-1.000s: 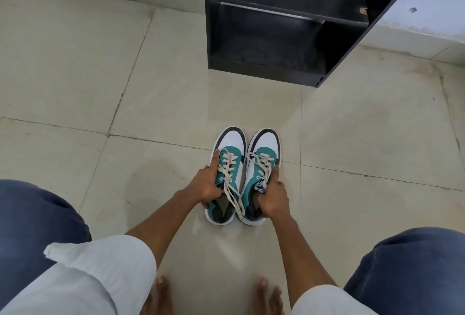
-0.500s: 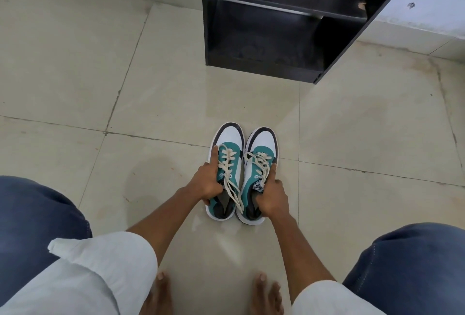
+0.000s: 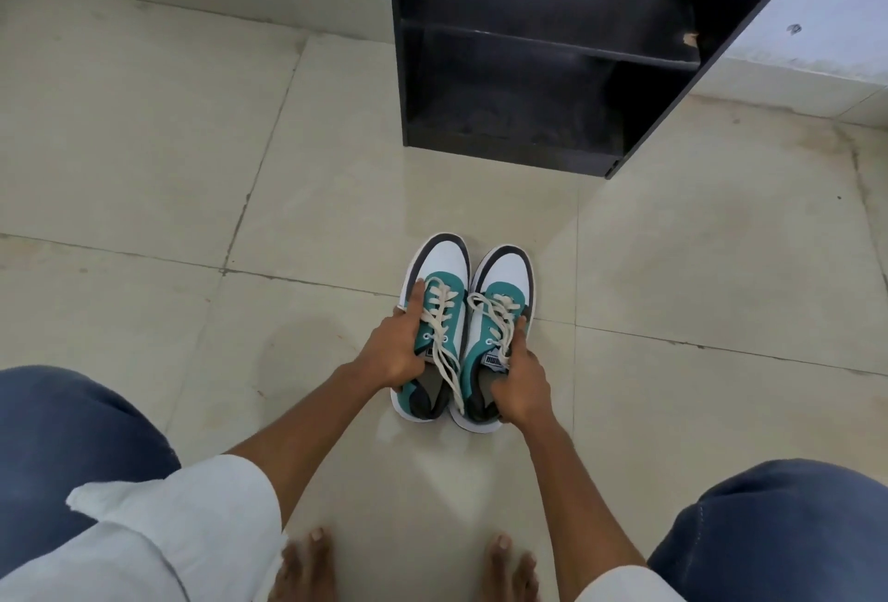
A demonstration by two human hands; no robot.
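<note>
Two teal, white and dark grey sneakers with cream laces stand side by side on the tiled floor, toes pointing away from me. My left hand [image 3: 391, 349] grips the left sneaker [image 3: 444, 275] at its outer side, thumb lying along the laces. My right hand [image 3: 521, 383] grips the right sneaker [image 3: 507, 277] at its collar, with fingers tucked inside the opening. The heels are partly hidden by my hands.
A black open shelf unit [image 3: 543, 73] with dark, bare shelves stands on the floor just beyond the sneakers, against a white wall. My knees in blue trousers flank the view, and my bare feet [image 3: 408, 568] rest on the tiles near the bottom edge.
Both hands keep their hold on the sneakers. The pair has shifted slightly away from me, toward the shelf unit.
</note>
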